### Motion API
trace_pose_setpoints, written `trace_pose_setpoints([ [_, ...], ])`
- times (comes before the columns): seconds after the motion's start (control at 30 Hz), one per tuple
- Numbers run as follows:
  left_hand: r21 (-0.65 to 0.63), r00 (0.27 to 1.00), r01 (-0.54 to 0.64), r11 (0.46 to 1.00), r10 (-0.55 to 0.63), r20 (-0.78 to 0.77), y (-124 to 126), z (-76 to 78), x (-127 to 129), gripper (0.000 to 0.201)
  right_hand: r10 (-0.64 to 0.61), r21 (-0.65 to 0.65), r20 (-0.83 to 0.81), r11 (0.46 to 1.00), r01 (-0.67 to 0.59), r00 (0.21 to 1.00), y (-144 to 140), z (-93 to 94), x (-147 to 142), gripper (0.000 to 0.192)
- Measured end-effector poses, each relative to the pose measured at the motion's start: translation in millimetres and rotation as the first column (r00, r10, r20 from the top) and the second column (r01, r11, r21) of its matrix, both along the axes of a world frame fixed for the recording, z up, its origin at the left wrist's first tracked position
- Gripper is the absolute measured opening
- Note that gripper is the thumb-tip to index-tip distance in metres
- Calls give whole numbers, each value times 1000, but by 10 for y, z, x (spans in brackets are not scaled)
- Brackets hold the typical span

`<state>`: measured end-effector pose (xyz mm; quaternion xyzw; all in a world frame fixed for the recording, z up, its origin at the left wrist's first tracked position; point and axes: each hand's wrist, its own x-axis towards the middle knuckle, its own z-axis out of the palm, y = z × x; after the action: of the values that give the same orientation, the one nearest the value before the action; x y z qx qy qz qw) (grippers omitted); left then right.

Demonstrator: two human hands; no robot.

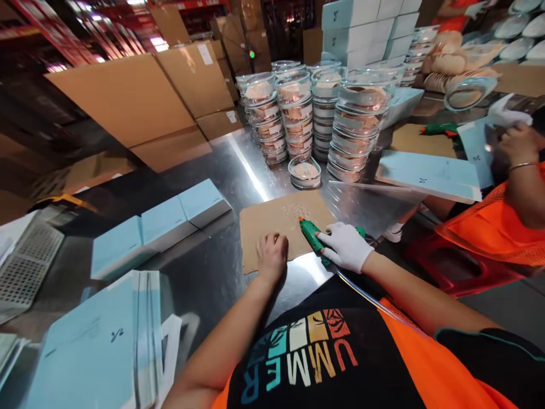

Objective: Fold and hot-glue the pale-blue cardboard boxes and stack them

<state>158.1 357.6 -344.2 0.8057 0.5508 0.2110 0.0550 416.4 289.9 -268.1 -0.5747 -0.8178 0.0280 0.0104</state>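
My right hand (348, 246), in a white glove, is closed around a green hot glue gun (312, 234). The gun's orange nozzle points away from me, over a flat sheet of brown cardboard (255, 227). Strands and flecks of dried glue (298, 211) lie on the sheet near the nozzle. My bare left hand (272, 255) rests on the near part of the cardboard with its fingers curled in; I see nothing in it, though its fingertips are hidden. Beyond the sheet stands a single round clear glass container (305, 172) with a pale disc inside.
Tall stacks of similar glass containers (293, 113) stand behind. Light blue boxes (164, 218) line the metal table at left, with a larger blue stack (85, 346) nearer me. Clear plastic film (374, 207) lies at right, by a seated co-worker's hand (517, 145) and blue box (430, 173).
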Motion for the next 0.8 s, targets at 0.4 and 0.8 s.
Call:
trace_pose_setpoints([
  [0.4,-79,898,394,916,-402,-181,-299,-7,415,53,-10,178,-158,983,38,987,-39,-380,307,43],
  [0.8,-209,911,231,950,-286,-297,-91,276,721,68,-8,271,-258,959,80,966,-89,-683,326,49],
])
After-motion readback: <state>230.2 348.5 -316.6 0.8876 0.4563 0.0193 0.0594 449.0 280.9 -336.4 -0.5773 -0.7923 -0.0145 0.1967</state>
